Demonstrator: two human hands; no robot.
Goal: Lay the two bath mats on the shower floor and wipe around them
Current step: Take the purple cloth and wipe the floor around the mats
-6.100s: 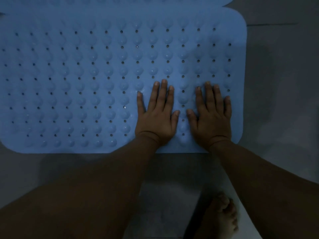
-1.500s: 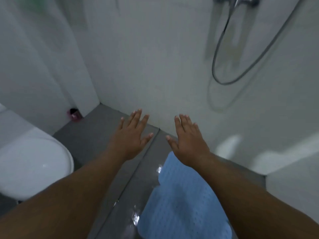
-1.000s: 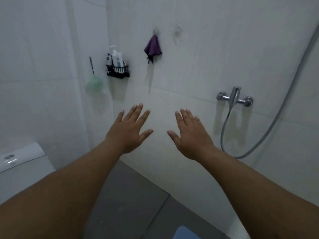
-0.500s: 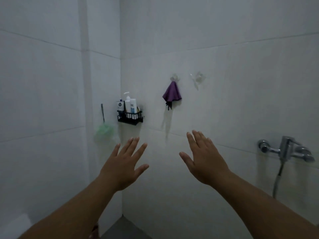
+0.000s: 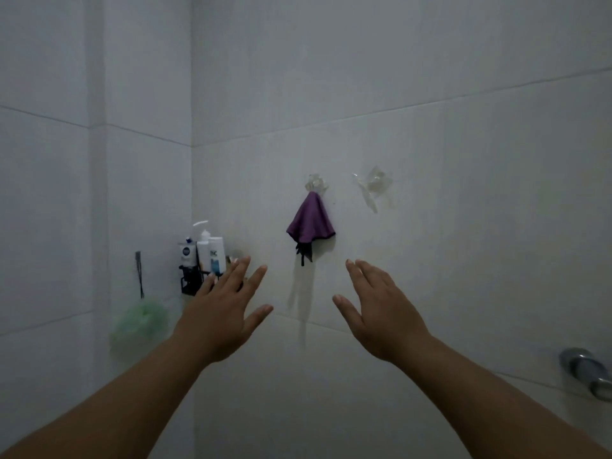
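The view has risen from the shower floor to the tiled wall, and the blue mats have dropped out of sight below. Both arms are raised toward a purple cloth [image 5: 310, 223] hanging from a clear hook [image 5: 316, 183]. The left hand [image 5: 223, 314] and right hand [image 5: 381, 313] hover beneath it, fingers spread wide, holding nothing. Bottles in a wall caddy [image 5: 202, 260] and a green loofah [image 5: 139, 323] hang at left. Laying looks done; fetching the cloth for wiping seems next.
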